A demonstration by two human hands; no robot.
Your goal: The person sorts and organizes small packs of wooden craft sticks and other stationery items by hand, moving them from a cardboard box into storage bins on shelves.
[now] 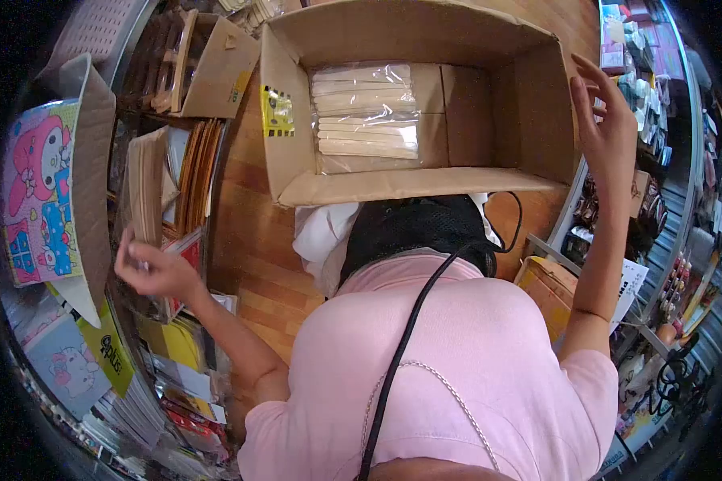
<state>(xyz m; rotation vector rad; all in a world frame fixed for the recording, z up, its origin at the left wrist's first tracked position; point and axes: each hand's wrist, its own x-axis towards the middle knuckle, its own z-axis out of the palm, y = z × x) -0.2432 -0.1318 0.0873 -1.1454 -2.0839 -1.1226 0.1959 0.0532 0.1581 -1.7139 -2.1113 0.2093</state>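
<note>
My left hand (159, 271) is closed around the lower end of a pack of wooden craft sticks (146, 180), held upright at the left beside the shelf. In front of me stands an open cardboard box (505, 104), a yellow label on its left wall. Inside it, clear-wrapped packs of wooden craft sticks (367, 136) lie flat on the left half of the bottom. At the box's right edge is my right hand (606, 120), its fingers stretched out and apart, with nothing in them.
Shelves of stationery line the left, with a smaller cardboard box (225, 68) and a pink cartoon-printed pack (44, 192). A wire rack (682, 208) full of small goods runs along the right. A black cable (413, 321) hangs down my front. Wooden flooring (253, 264) shows between.
</note>
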